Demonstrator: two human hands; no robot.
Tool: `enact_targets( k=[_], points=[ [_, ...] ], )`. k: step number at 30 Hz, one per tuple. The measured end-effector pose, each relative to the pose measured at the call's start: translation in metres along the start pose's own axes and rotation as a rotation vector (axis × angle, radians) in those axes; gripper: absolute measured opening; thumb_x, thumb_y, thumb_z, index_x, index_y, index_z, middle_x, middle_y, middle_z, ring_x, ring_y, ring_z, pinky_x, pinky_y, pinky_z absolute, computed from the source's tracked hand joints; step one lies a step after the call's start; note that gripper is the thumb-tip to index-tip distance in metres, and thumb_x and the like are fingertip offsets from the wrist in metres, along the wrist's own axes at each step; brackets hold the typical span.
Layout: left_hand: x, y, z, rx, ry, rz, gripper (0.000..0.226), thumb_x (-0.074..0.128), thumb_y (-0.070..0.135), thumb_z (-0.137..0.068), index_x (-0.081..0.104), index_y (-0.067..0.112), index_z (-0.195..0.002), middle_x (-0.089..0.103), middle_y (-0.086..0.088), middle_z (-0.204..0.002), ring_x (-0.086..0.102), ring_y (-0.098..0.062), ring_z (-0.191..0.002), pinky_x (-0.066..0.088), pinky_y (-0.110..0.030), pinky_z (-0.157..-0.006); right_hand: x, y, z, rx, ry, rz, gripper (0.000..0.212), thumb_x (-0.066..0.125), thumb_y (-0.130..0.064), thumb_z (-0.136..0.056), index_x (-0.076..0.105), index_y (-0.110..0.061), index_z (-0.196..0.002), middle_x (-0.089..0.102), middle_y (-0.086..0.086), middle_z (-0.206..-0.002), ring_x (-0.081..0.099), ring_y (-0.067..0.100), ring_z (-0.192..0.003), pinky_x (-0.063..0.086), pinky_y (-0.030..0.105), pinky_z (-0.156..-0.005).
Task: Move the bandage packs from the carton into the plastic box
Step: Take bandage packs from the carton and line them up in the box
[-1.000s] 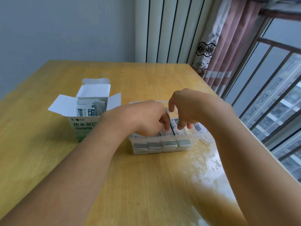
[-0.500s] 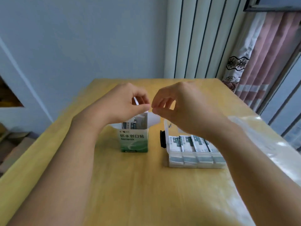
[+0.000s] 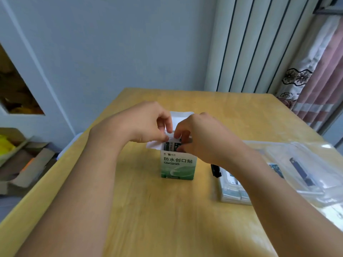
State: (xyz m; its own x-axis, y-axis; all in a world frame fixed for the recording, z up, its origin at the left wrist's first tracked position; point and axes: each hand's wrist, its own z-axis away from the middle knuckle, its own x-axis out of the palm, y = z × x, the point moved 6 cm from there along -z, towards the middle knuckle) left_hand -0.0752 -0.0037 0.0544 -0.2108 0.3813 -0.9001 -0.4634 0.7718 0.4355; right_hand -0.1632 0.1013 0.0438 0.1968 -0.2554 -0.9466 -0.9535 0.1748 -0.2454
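I noted both hands had dropped into the carton (image 3: 178,164): left hand (image 3: 146,125) pinched its flap, right hand (image 3: 200,138) gripped bandage packs (image 3: 171,145) between curled fingers. Pick-up step; next, lift clear toward plastic box (image 3: 232,191).

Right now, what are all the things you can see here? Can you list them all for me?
Carton: one, green and white, flaps open, upright mid-table.
Bandage packs: several, white and dark, in the carton; more in the plastic box.
Plastic box: one, clear, right of the carton.
Clear lid: one, right edge.
Table: one, yellow wood.
Cardboard boxes: brown, floor left.
Curtain: pink and white, right.
Hands: left and right, fingers at the carton's opening.
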Motion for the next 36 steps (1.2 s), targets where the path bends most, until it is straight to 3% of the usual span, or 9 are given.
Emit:
enact_targets(
  k=[6, 12, 18, 23, 31, 36],
  points=[
    [0.002, -0.006, 0.000, -0.065, -0.042, 0.017, 0.006, 0.077, 0.022, -0.084, 0.073, 0.026, -0.085, 0.073, 0.003, -0.079, 0.062, -0.005, -0.056, 0.047, -0.020, -0.057, 0.007, -0.001, -0.006, -0.005, 0.035, -0.054, 0.023, 0.074, -0.010, -0.079, 0.073, -0.029, -0.093, 0.075, -0.011, -0.081, 0.065, 0.012, -0.083, 0.057, 0.034, -0.071],
    [0.003, -0.005, 0.000, -0.074, -0.072, 0.047, 0.004, 0.076, 0.022, -0.086, 0.072, 0.024, -0.087, 0.075, 0.001, -0.080, 0.068, -0.007, -0.060, 0.054, -0.025, -0.067, 0.007, 0.002, -0.007, -0.009, 0.032, -0.128, 0.019, 0.081, -0.014, -0.076, 0.074, -0.027, -0.089, 0.072, -0.011, -0.076, 0.063, 0.006, -0.073, 0.057, 0.034, -0.068],
    [0.005, -0.006, -0.002, -0.077, -0.064, 0.046, 0.007, 0.072, 0.019, -0.090, 0.072, 0.024, -0.084, 0.074, 0.002, -0.076, 0.069, -0.006, -0.059, 0.055, -0.024, -0.065, 0.007, 0.003, -0.006, -0.013, 0.043, -0.140, 0.019, 0.082, -0.014, -0.075, 0.075, -0.027, -0.088, 0.072, -0.011, -0.077, 0.063, 0.007, -0.074, 0.058, 0.036, -0.067],
    [0.007, -0.004, -0.005, -0.077, -0.044, 0.002, 0.012, 0.070, 0.021, -0.091, 0.069, 0.024, -0.080, 0.071, 0.005, -0.075, 0.065, -0.005, -0.056, 0.039, -0.011, -0.042, 0.006, 0.004, -0.006, -0.041, 0.063, -0.112, 0.018, 0.080, -0.016, -0.076, 0.077, -0.029, -0.088, 0.069, -0.012, -0.075, 0.061, 0.010, -0.074, 0.057, 0.037, -0.066],
    [0.009, -0.003, -0.008, -0.049, -0.031, -0.017, 0.011, 0.072, 0.023, -0.090, 0.069, 0.022, -0.079, 0.072, 0.001, -0.076, 0.064, -0.007, -0.054, 0.041, -0.019, -0.051, 0.006, 0.005, -0.006, -0.040, 0.022, -0.173, 0.016, 0.084, -0.017, -0.074, 0.079, -0.025, -0.086, 0.073, -0.010, -0.075, 0.065, 0.004, -0.069, 0.058, 0.034, -0.069],
    [0.010, -0.004, -0.010, -0.043, -0.013, -0.036, 0.014, 0.073, 0.025, -0.089, 0.068, 0.021, -0.076, 0.071, 0.002, -0.073, 0.062, -0.007, -0.051, 0.039, -0.017, -0.047, 0.006, 0.003, -0.004, -0.060, 0.003, -0.205, 0.014, 0.083, -0.013, -0.074, 0.077, -0.024, -0.080, 0.072, -0.010, -0.071, 0.065, 0.003, -0.068, 0.058, 0.034, -0.068]
  ],
)
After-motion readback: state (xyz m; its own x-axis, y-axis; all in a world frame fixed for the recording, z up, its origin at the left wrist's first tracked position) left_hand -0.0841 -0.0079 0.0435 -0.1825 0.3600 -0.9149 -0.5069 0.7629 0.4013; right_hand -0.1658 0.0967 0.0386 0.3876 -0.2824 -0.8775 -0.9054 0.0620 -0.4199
